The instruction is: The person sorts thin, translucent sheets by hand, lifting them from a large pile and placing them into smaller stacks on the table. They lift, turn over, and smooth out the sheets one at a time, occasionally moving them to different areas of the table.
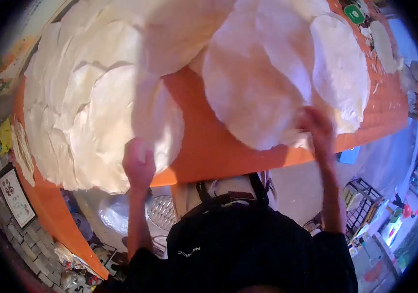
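Large, thin, pale flatbreads overlap across an orange table. My left hand (139, 163) is closed at the near edge of a flatbread (113, 110) in the left pile, its fingers curled against the sheet. On the right, my right hand (318, 128) is a little blurred, with fingers pinched together at the near right edge of a round flatbread (248, 93). Another flatbread (341, 68) lies just beyond that hand, to the right. Shadows fall over the sheets near both hands, and the fingertips are partly hidden.
The orange table (204, 141) shows between the two piles, its front edge close to my body. A green object (354, 14) lies at the far right with scraps. Below are a black wire rack (363, 202), a clear plastic bag (114, 214) and a woven stool seat (161, 212).
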The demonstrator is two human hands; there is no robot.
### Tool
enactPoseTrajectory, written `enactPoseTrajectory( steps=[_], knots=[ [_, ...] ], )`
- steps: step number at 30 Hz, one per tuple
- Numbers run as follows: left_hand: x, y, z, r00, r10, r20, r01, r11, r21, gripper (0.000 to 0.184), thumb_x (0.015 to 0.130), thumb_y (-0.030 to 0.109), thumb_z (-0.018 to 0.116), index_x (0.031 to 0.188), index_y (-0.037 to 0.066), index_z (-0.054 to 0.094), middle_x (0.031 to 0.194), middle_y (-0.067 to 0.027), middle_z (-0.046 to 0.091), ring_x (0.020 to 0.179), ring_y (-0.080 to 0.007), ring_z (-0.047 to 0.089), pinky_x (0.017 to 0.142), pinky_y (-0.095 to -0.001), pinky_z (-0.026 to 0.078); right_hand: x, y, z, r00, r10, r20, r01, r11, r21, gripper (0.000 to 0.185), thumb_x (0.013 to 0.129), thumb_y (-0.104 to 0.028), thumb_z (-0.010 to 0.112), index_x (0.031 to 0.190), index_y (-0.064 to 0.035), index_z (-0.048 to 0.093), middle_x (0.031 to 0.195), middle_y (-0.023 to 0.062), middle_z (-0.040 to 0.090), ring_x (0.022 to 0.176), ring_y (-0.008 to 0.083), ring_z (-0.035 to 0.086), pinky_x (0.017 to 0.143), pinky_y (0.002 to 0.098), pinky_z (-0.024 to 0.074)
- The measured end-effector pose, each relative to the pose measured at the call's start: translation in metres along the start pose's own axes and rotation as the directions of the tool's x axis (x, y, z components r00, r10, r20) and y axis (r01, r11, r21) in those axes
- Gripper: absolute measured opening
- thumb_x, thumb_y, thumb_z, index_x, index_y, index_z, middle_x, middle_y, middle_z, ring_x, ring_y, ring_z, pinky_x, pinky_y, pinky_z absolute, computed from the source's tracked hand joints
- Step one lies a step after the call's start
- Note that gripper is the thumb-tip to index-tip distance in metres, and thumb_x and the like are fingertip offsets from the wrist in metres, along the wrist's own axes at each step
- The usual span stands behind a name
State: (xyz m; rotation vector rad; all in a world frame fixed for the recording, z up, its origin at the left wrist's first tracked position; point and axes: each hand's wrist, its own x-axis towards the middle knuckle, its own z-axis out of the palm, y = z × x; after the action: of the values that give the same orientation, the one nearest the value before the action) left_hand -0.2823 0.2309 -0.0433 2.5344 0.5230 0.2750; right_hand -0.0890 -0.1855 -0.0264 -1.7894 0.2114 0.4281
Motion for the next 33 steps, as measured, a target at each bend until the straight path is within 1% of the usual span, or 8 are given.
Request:
enactPoseTrajectory(
  steps=[3,9,13,16,18,24,27,33],
  knots=[
    [-0.016,-0.012,-0.009,0.999,0.030,0.038,-0.029,0.999,-0.015,0.029,0.077,0.005,0.065,0.105,0.000,0.059,0.105,-0.0203,0.060,0.097,-0.0381,0.059,0.084,-0.0420,0.049,-0.020,-0.012,0.151,0.893,-0.105,0.438,0.253,0.921,-0.296,0.038,0.084,-0.018,0.069,0.116,-0.0015,0.058,0.099,0.0083,0.066,0.089,0.0153,0.063,0.078,0.0299,0.0524],
    [-0.052,-0.070,-0.050,0.999,0.040,-0.033,-0.040,0.999,-0.029,0.026,0.077,0.006,0.065,0.101,-0.001,0.060,0.102,-0.0195,0.061,0.091,-0.0355,0.061,0.080,-0.0402,0.050,-0.002,0.004,0.297,0.963,-0.212,0.169,0.245,0.945,-0.214,0.045,0.077,-0.030,0.070,0.106,0.0024,0.062,0.089,0.0160,0.068,0.079,0.0248,0.065,0.073,0.0356,0.0519],
    [-0.080,-0.094,-0.063,0.922,-0.355,0.157,0.385,0.885,-0.260,0.018,0.080,0.008,0.065,0.095,0.000,0.061,0.099,-0.0155,0.063,0.082,-0.0295,0.061,0.075,-0.0375,0.051,-0.020,-0.016,0.314,0.877,0.166,0.450,-0.047,0.964,-0.263,0.027,0.082,-0.022,0.067,0.090,0.0042,0.066,0.072,0.0030,0.063,0.069,0.0093,0.059,0.063,0.0258,0.0482],
    [-0.110,-0.108,-0.061,0.688,-0.408,0.600,0.719,0.499,-0.485,0.015,0.086,0.013,0.062,0.094,0.001,0.062,0.097,-0.0118,0.064,0.080,-0.0226,0.061,0.072,-0.0354,0.051,-0.065,-0.101,0.313,0.871,-0.058,0.489,0.188,0.957,-0.222,0.026,0.081,-0.025,0.067,0.083,0.0014,0.065,0.070,0.0117,0.065,0.066,0.0153,0.062,0.057,0.0331,0.0476],
    [-0.112,-0.102,-0.056,0.612,-0.142,0.778,0.787,0.201,-0.583,0.019,0.091,0.019,0.058,0.095,0.002,0.062,0.096,-0.0100,0.064,0.081,-0.0186,0.062,0.071,-0.0339,0.051,-0.088,-0.156,0.301,0.815,-0.176,0.552,0.230,0.973,-0.029,0.017,0.086,-0.017,0.065,0.081,-0.0015,0.067,0.072,-0.0019,0.062,0.069,0.0049,0.055,0.062,0.0237,0.0471],
    [-0.096,-0.109,-0.027,0.904,0.291,0.314,-0.197,0.934,-0.296,0.027,0.096,0.026,0.051,0.102,0.001,0.061,0.095,-0.0099,0.064,0.083,-0.0164,0.062,0.071,-0.0315,0.051,-0.062,-0.226,0.176,0.903,-0.371,0.215,0.381,0.924,-0.005,0.026,0.085,-0.008,0.064,0.110,0.0007,0.065,0.097,0.0074,0.069,0.086,0.0152,0.067,0.078,0.0276,0.0529],
    [-0.044,-0.050,-0.032,0.783,-0.151,0.604,0.621,0.125,-0.774,0.025,0.098,0.017,0.044,0.113,0.001,0.055,0.093,-0.0114,0.064,0.084,-0.0191,0.063,0.073,-0.0312,0.051,-0.017,-0.212,0.069,0.948,-0.316,-0.038,0.310,0.944,-0.117,0.026,0.086,-0.011,0.064,0.109,0.0013,0.065,0.097,0.0064,0.069,0.082,0.0132,0.066,0.072,0.0267,0.0525],
    [0.016,-0.022,-0.008,0.833,-0.176,0.525,0.545,0.430,-0.720,0.022,0.097,0.014,0.048,0.111,0.000,0.057,0.092,-0.0098,0.064,0.082,-0.0167,0.063,0.070,-0.0275,0.051,0.078,-0.072,-0.126,0.917,-0.153,-0.367,0.025,0.944,-0.330,0.033,0.082,-0.028,0.069,0.099,0.0006,0.068,0.084,0.0009,0.066,0.072,0.0079,0.059,0.066,0.0245,0.0467]
  ],
)
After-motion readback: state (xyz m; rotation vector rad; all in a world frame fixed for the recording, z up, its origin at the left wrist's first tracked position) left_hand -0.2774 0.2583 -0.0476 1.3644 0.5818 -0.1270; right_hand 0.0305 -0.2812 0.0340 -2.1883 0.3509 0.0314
